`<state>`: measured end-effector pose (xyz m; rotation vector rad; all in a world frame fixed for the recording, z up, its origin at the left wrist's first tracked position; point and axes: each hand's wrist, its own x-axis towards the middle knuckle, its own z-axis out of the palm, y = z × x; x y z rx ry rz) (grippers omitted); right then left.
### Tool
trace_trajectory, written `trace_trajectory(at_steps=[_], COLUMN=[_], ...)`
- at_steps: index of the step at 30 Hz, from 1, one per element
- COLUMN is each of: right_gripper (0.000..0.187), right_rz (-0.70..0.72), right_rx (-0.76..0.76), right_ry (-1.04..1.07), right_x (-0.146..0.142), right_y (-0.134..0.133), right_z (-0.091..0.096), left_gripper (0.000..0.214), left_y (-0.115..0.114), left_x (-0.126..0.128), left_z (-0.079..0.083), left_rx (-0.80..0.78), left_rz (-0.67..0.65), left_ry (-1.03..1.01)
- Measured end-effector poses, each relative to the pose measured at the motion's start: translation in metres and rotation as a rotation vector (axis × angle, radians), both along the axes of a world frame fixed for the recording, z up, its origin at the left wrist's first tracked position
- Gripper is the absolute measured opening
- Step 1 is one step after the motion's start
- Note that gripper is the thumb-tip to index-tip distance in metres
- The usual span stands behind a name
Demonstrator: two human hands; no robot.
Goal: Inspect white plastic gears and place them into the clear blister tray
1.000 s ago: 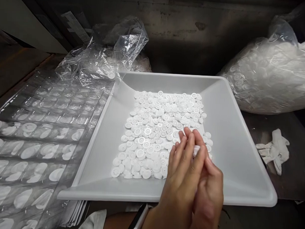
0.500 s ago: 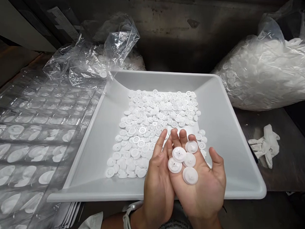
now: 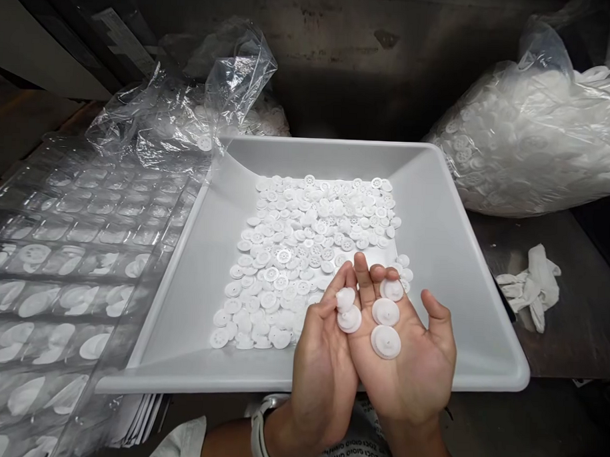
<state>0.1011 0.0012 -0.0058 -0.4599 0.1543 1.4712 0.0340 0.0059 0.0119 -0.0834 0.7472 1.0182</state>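
My left hand [image 3: 325, 369] is cupped against my right over the front of the grey tray [image 3: 462, 320]. Its thumb and fingers are closed around a small white plastic gear [image 3: 345, 298], and a second gear [image 3: 350, 319] sits just below, where the two hands meet. Palm up with the thumb spread, my right hand [image 3: 405, 372] carries three white plastic gears in a line: one [image 3: 391, 289] by the curled fingers, a middle one [image 3: 385, 312] and the nearest [image 3: 386, 342] on the palm. Many similar loose gears [image 3: 283, 281] cover the tray floor.
Clear plastic blister trays [image 3: 74, 247] with white parts in some pockets lie at left. Behind them is a crumpled clear bag [image 3: 183, 117]. A full bag of white parts [image 3: 533, 143] stands at back right, above a white glove-like cloth [image 3: 533, 286].
Two gears have shifted from the right palm toward my left fingers, which now pinch one. The gears left on my right hand have come into a line.
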Motion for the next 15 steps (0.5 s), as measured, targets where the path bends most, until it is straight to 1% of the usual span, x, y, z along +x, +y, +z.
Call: trace_trajectory(at_steps=[4, 8, 13, 15], right_gripper=[0.028, 0.031, 0.023, 0.022], right_rz=[0.026, 0.051, 0.032, 0.019], right_rx=[-0.024, -0.006, -0.046, -0.056], right_ry=[0.029, 0.008, 0.038, 0.052], right_x=[0.001, 0.0, -0.002, -0.002], right_y=[-0.001, -0.005, -0.006, -0.006], right_z=[0.001, 0.003, 0.008, 0.01], left_gripper=[0.038, 0.039, 0.04, 0.041], left_y=[-0.004, -0.006, -0.008, -0.01], left_x=[0.001, 0.003, 0.005, 0.004], left_z=[0.004, 0.007, 0.0, -0.005], left_rx=[0.068, 0.189, 0.368, 0.451], left_rz=[0.001, 0.034, 0.05, 0.027], left_ry=[0.091, 0.188, 0.191, 0.234])
